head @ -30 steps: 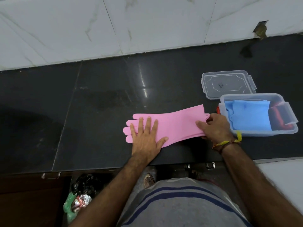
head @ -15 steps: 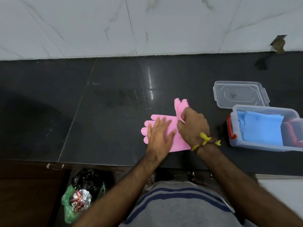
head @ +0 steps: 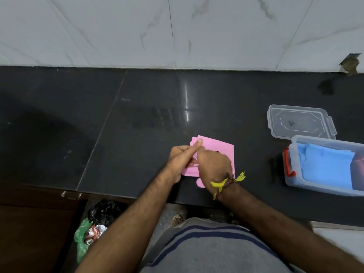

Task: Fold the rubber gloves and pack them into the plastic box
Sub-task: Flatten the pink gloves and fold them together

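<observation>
Below the counter's (head: pixel 137 107) front edge, towards its left end, a green bag (head: pixel 82 241) of crumpled wrappers and a black bag (head: pixel 104 211) are seen on the floor. Near the middle of the front edge, the pink rubber glove (head: pixel 214 146), folded over on itself, is laid flat on the dark stone. Its left side is pinched by the left hand (head: pixel 180 163), thumb on top and fingers curled beneath. Its near part is covered by the right hand (head: pixel 214 164), fingers curled onto the fold; a yellow-and-brown thread band (head: pixel 226 183) is worn at that wrist. Towards the right end, a clear lid (head: pixel 299 121) is laid flat, well apart from the glove. Just in front of it the plastic box (head: pixel 295 160) is placed, open, with folded blue gloves (head: pixel 327 166) inside.
</observation>
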